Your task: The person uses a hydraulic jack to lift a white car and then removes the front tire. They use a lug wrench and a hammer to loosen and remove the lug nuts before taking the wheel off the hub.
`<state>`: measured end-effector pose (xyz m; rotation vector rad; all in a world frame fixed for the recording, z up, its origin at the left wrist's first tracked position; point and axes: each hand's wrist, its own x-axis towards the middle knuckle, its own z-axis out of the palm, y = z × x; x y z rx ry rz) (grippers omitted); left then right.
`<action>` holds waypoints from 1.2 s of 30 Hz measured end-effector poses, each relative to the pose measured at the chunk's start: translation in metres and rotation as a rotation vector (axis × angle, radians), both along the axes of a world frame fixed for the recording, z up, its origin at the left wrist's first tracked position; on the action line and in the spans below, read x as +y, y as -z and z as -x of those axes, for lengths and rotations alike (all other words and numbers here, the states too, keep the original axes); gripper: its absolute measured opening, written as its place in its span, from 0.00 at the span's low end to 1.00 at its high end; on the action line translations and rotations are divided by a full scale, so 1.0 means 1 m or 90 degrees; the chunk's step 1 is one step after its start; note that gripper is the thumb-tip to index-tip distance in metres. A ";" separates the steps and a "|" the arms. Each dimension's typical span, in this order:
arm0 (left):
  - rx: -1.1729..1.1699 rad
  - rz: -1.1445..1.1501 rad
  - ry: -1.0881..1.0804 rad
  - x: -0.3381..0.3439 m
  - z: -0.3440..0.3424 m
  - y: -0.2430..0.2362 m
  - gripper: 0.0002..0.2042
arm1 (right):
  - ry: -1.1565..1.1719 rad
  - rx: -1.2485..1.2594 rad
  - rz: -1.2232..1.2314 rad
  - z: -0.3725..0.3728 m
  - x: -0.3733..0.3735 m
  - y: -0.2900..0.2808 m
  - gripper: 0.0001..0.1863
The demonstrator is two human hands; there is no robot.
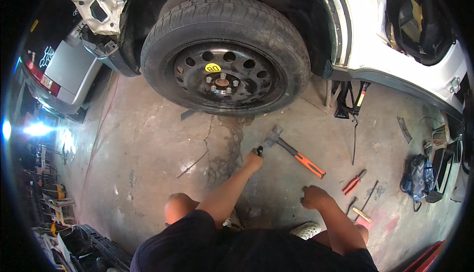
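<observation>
Near the centre of the frame, the left hand (pixel 253 161) has its grip clamped on a small black object (pixel 259 150), just left of the head of an orange-and-black hammer (pixel 297 155) lying on the floor (pixel 148 148); lower right of centre is the right hand (pixel 317 198), fingers curled, though I cannot tell whether its grip holds anything; red-handled pliers (pixel 352 183) lie to its upper right; a black wheel (pixel 237 68) fills the upper middle.

Hammer (pixel 298 157) before wheel (pixel 223 101), jack (pixel 360 99) apparently right
</observation>
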<state>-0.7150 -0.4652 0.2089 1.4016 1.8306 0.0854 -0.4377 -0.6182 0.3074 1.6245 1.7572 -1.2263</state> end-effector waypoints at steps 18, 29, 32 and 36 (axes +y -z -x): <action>-0.649 -0.385 -0.545 0.195 -0.063 -0.192 0.18 | -0.037 0.158 -0.221 -0.056 -0.017 -0.044 0.21; -0.783 -0.234 -0.549 0.187 -0.058 -0.193 0.19 | -0.077 0.183 -0.206 -0.099 -0.034 -0.049 0.23; -0.653 -0.280 -0.606 0.162 -0.120 -0.219 0.16 | -0.054 0.164 -0.211 -0.110 -0.047 -0.050 0.24; -0.725 -0.267 -0.570 0.171 -0.067 -0.204 0.13 | -0.055 0.205 -0.236 -0.088 -0.056 -0.061 0.22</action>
